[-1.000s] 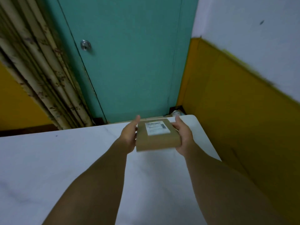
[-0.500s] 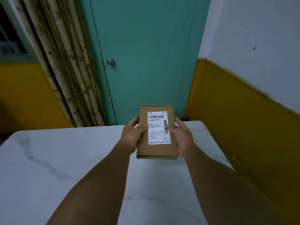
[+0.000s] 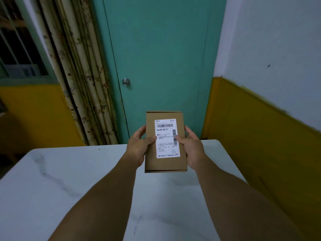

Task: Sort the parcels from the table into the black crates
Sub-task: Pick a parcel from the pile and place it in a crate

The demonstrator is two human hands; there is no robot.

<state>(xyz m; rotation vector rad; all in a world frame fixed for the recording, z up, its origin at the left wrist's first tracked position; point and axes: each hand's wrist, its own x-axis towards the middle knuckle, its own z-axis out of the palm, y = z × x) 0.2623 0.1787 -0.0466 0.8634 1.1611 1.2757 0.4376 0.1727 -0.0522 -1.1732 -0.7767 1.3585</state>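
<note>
The room is dim and evenly lit, with a cool cast and no glare. A soft shadow lies on the table (image 3: 73, 185) under the box (image 3: 165, 141), whose label (image 3: 167, 138) is the brightest patch and fairly sharp. Towards 9 and 3 o'clock straight lines bow. The wall (image 3: 278, 49) edge at 3 o'clock smears.

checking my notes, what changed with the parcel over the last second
The parcel was tipped up from lying nearly flat to standing upright, its label now turned to the camera, and lifted higher. Both hands, left and right, have kept hold of its sides; it is above the table.
</note>
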